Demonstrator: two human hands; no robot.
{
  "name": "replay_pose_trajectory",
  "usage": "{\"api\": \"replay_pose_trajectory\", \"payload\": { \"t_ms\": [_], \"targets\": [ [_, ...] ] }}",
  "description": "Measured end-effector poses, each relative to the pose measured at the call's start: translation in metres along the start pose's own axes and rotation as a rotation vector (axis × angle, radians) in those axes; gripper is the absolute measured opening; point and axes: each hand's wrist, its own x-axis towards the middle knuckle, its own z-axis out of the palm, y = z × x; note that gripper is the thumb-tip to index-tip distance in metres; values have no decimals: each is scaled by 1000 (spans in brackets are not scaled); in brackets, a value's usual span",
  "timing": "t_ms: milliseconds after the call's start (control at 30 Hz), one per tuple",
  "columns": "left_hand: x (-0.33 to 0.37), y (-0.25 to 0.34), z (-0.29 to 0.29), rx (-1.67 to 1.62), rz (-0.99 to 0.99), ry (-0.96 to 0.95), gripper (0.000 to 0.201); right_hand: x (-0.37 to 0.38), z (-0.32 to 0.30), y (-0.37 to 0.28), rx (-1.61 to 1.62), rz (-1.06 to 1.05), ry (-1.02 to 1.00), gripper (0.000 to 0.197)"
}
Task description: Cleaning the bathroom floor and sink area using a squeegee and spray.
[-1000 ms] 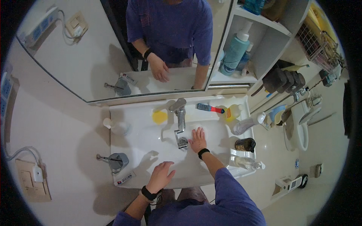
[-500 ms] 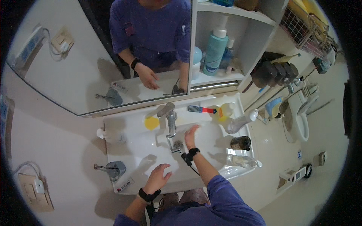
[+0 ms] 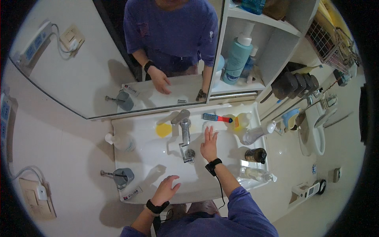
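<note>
My right hand [image 3: 209,148] reaches over the white sink [image 3: 158,152] with its fingers stretched out and holding nothing. Its fingertips are at the back of the basin, by a pale rounded patch I cannot make out. Just behind them lies a red-and-blue foot file [image 3: 217,117]. My left hand [image 3: 166,190] hovers over the front edge, fingers apart and holding nothing. Between the hands and the back rim stands the chrome faucet [image 3: 184,128], its jointed spout [image 3: 183,152] above the drain [image 3: 190,153]. Both wrists wear black bands.
Along the right rim stand a yellow bottle [image 3: 241,120], a clear pump bottle [image 3: 258,133], a dark jar [image 3: 256,155] and a clear bottle lying down [image 3: 256,173]. On the left are a white pump bottle [image 3: 120,142], a grey cup [image 3: 123,177] and a tube [image 3: 131,193]. A mirror [image 3: 106,83] overhangs the back.
My right hand has shifted from beside the spout toward the right, its fingers now pointing to the back. The left hand stays nearly in place. The whole view has shifted slightly.
</note>
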Motion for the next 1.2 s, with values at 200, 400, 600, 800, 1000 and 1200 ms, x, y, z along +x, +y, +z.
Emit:
{"api": "replay_pose_trajectory", "payload": {
  "t_ms": [200,400,600,800,1000,1200],
  "targets": [
    [5,-1,4,6,1,-13,29,17,-7,-20,-17,-314,-167,74],
    [8,3,-6,30,-37,11,29,58,18,-11,-86,-256,-106,71],
    [0,-3,-11,8,-50,86,28,45,11,-20,-116,-286,-165,67],
    [1,-6,-6,-39,-71,85,28,22,-4,-23,-116,-335,-262,66],
    [-2,-2,-14,-26,-62,121,28,32,0,-19,-102,-323,-249,60],
    [-13,4,-16,-57,-120,100,29,40,9,-3,-143,-326,-261,59]
  ]
}}
